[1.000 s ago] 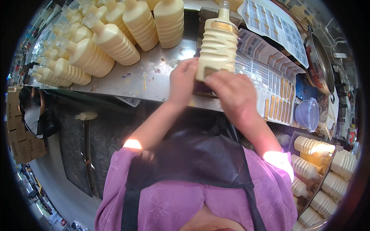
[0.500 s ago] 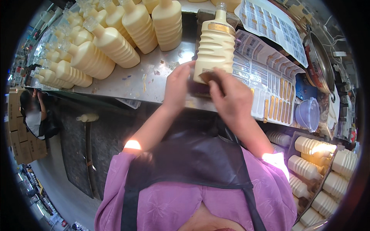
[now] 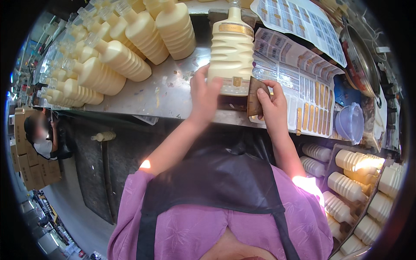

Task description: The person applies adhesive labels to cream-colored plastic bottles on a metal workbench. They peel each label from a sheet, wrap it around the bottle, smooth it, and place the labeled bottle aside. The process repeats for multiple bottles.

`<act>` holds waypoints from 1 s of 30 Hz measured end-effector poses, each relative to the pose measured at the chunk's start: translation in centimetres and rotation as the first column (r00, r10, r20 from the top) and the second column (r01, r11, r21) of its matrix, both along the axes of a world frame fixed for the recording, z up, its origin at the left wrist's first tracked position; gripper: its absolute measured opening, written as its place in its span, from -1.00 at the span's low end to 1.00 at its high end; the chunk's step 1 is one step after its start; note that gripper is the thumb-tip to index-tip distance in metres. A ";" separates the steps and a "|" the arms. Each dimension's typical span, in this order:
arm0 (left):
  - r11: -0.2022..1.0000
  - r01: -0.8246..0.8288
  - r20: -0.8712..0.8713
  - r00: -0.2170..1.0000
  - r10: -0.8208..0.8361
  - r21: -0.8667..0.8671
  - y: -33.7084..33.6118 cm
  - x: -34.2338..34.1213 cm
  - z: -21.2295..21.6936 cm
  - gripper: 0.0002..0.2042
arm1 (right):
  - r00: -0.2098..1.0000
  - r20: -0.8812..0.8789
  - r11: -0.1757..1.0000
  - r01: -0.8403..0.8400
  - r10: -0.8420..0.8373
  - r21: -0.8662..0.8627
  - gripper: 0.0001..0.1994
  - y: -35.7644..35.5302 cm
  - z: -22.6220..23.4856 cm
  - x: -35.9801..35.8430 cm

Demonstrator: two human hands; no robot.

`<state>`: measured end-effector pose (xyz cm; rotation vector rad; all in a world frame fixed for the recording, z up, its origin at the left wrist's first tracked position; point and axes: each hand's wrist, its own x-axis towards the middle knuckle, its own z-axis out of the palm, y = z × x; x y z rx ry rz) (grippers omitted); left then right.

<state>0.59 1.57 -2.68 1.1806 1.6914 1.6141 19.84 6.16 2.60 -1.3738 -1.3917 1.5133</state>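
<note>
A cream ribbed bottle with a gold band near its neck and a small gold sticker low on its front lies on the metal table, neck pointing away from me. My left hand grips its lower left side. My right hand is just right of the bottle's base, pinching a flat brown card whose edge rests against the bottle. Under the bottle's base sits a dark block, mostly hidden.
Several identical cream bottles lie in rows on the table's left and back. Sheets of gold stickers cover the right side, beside a metal pan and a clear blue lid. Crates of bottles stand lower right. A person crouches far left.
My right hand has slid off the bottle's lower front to its right side with the brown card, uncovering the small gold sticker. My left hand stays on the bottle.
</note>
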 end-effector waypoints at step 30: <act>0.985 0.165 0.111 0.979 -0.171 0.057 -0.2 -1.0 -0.6 -0.54 | 0.996 0.069 0.989 0.045 -0.055 0.139 -0.70 1.8 -5.9 0.6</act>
